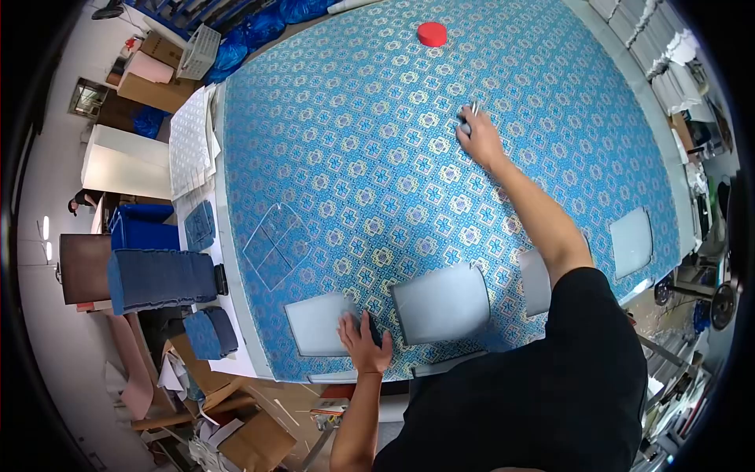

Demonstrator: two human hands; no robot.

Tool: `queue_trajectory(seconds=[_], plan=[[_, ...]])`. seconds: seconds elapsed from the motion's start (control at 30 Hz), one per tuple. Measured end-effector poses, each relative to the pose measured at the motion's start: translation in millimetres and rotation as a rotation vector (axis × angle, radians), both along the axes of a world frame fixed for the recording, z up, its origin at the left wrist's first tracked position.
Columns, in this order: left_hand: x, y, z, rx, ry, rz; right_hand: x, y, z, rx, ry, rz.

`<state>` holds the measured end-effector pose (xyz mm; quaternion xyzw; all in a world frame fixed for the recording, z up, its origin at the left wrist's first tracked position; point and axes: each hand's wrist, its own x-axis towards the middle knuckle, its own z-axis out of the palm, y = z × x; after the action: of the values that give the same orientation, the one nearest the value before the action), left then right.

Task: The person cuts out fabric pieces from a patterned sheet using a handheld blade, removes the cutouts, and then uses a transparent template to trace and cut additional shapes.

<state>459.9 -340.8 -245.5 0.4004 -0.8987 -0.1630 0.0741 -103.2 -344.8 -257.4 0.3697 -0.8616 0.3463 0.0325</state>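
Left hand (363,340), nearest the camera, lies flat with fingers spread on a grey cut-out panel (318,324) at the worktop's (346,157) near edge. Right hand (478,138), far out on the patterned cloth, grips a small tool (470,116).

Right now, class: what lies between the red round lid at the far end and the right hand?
In the head view, only bare patterned blue fabric lies between the red lid and the right hand; nothing rests on that stretch.
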Motion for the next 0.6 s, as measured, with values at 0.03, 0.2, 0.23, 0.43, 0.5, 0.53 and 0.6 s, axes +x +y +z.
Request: queue_trajectory(seconds=[0.03, 0.2, 0.23, 0.43, 0.5, 0.53, 0.6], plan=[[1, 0, 1, 0.011, -0.003, 0.008, 21, 20, -2, 0.002, 0.010, 0.025], [-2, 0, 2, -0.005, 0.052, -0.038, 124, 128, -4, -0.027, -0.008, 0.070], [1, 0, 2, -0.028, 0.054, -0.023, 152, 151, 0, -0.054, -0.038, 0.062], [-4, -1, 1, -0.093, 0.107, 0.051, 270, 259, 2, -0.042, -0.116, -0.211], [-8, -10, 3, -0.050, 0.130, 0.065, 291, 269, 11, -0.093, -0.221, -0.325], [-12, -16, 3, -0.008, 0.142, 0.108, 298, 273, 13, -0.026, -0.153, -0.336], [-22, -22, 6, -0.066, 0.097, 0.078, 304, 272, 14, 0.017, -0.265, -0.385]])
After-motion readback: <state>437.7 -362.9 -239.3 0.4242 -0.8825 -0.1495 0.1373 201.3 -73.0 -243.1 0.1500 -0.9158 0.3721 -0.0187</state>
